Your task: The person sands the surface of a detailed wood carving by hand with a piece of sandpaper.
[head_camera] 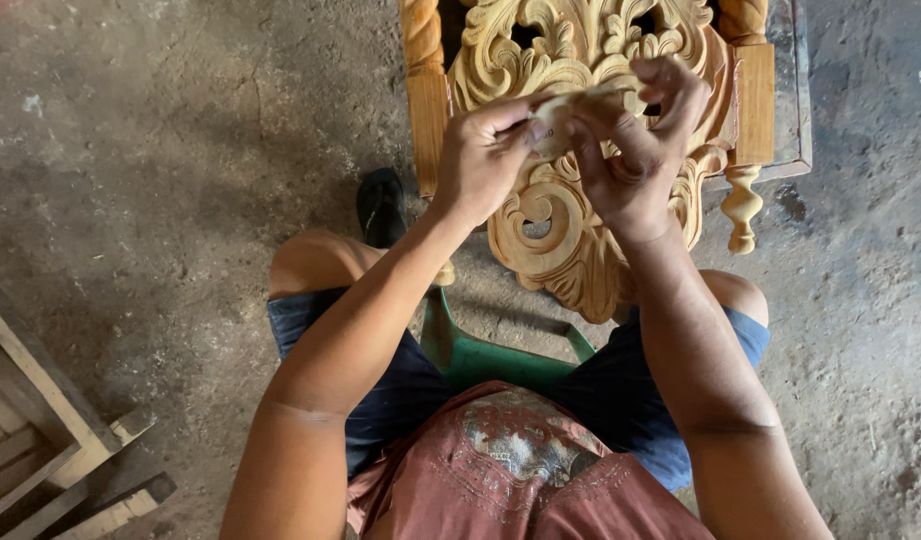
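Above the carved wooden panel [570, 190], a small folded piece of pale sandpaper [552, 122] is held up between both hands. It is pinched by the thumb and fingertips of the left hand [483, 158], which are pressed together on its near edge. The right hand [635, 145] is closed on its other side, with the fingers [670, 95] curled over the top. The panel, cut with scrolls and leaf shapes in light unfinished wood, is stood on a dusty concrete floor [150, 170] between the knees, just under the hands but not touched by them. A green plastic stool [500, 355] is seen beneath the seated person, and rough timber pieces [40, 440] are lying at the lower left.
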